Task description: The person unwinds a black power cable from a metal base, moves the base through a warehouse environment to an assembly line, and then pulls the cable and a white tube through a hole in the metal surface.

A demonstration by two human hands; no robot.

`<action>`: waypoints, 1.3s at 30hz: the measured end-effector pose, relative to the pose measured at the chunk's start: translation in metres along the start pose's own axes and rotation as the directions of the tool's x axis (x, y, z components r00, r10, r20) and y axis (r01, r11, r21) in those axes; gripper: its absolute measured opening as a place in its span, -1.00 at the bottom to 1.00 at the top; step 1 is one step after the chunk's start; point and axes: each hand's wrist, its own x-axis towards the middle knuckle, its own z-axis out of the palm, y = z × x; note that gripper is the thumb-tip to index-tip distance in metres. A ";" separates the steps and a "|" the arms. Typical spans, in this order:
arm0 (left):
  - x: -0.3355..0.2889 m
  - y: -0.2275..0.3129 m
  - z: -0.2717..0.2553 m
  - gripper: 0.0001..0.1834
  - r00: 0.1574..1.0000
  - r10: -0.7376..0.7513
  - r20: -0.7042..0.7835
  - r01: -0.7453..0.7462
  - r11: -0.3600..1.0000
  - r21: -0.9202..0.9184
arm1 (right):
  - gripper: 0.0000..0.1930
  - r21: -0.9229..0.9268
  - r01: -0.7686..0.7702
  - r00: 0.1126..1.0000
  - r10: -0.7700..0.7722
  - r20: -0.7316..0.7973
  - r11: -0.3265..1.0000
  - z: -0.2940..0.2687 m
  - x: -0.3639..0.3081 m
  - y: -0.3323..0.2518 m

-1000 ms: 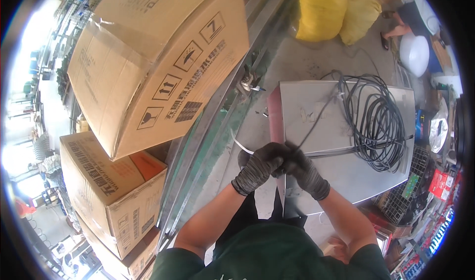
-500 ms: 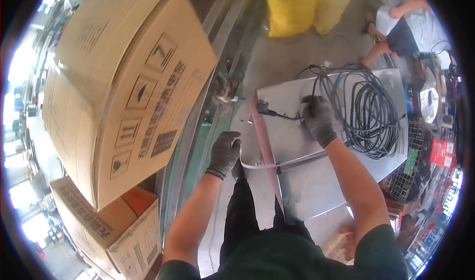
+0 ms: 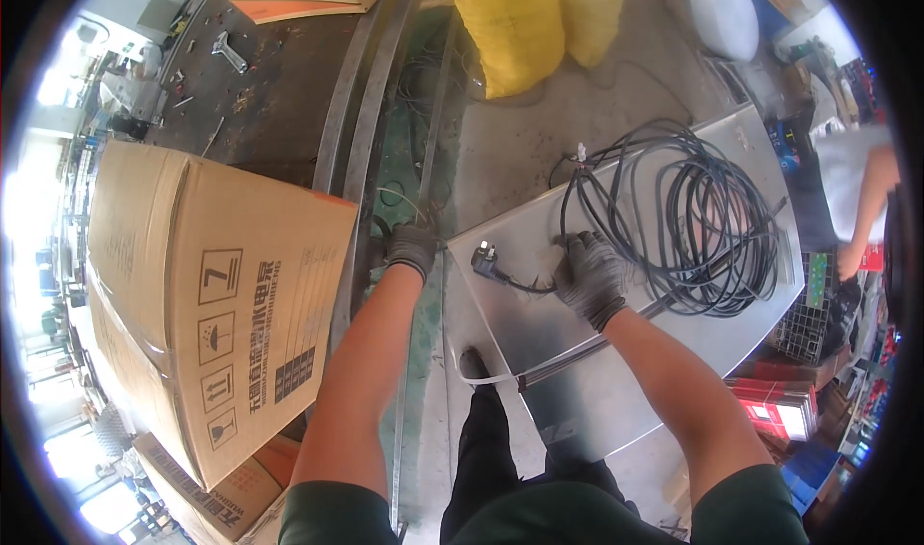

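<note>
My right hand, in a grey glove, is closed on a black power cable just behind its plug. The black plug has metal prongs and rests near the left corner of a silver sheet-metal cabinet. Beside my right hand, the rest of the cable lies in a loose coil on the cabinet. My left hand, also gloved, reaches to the metal rails at the bench edge, by a dark fitting. Its fingertips are partly hidden, and I cannot make out whether it grips anything.
A large cardboard box stands at the left, with another carton below it. Yellow sacks sit at the far side. A tool lies on the dark bench. Another person's arm shows at the right.
My left hand has moved forward to the rails. The view has shifted, showing more of the bench. A pinkish strip along the cabinet's edge no longer shows. My right hand stays on the cable.
</note>
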 end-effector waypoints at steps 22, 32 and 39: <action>-0.106 0.115 0.066 -0.38 0.747 -0.577 0.330 -0.269 -0.717 -0.644 | -0.74 0.063 0.203 0.972 -0.193 -0.135 0.977 0.116 -0.019 -0.020; -0.150 0.124 0.163 -0.58 0.476 -0.829 -0.295 -0.420 0.080 -0.904 | -0.75 0.278 0.209 0.973 -0.172 -0.152 0.938 0.225 -0.088 -0.044; -0.172 0.133 0.261 -0.70 0.567 -0.815 0.121 -0.655 -0.535 -0.534 | -0.75 0.345 0.226 0.971 -0.180 -0.160 0.911 0.265 -0.107 -0.108</action>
